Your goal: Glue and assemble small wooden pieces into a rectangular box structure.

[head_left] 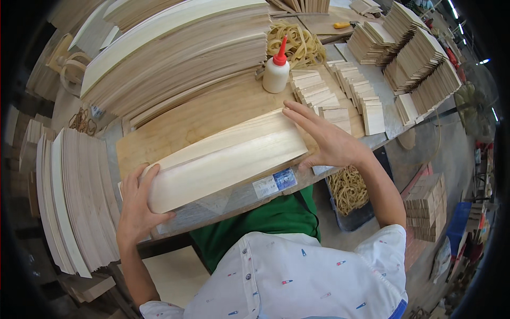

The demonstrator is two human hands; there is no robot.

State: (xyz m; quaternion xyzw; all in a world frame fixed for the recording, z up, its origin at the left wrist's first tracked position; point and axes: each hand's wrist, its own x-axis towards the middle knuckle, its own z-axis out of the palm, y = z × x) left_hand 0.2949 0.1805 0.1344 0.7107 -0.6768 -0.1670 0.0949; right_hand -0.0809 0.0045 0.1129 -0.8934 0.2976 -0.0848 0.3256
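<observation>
Spanning the space between two bare hands, the pale boards, long and thin with one lapping another, lay at the near side of the tabletop, slanting so that their right end sat farther from the wearer. Left hand: grip spread wide and holding the left end, fingers over the far side, thumb by the near corner. Right hand: grip likewise wide, holding the right end, fingertips at the far corner, thumb near the lower one. Beneath and behind the boards was a brown wooden panel. Beyond their right end stood one white bottle with a red nozzle, just in front of a heap of tan bands. A large board stack filled the far left; a second stack stood left of the left hand. To the right were rows of small wooden pieces, with taller piles farther off. A blue-and-white label marked the near edge. Below the right forearm, a dark bin contained more bands.
</observation>
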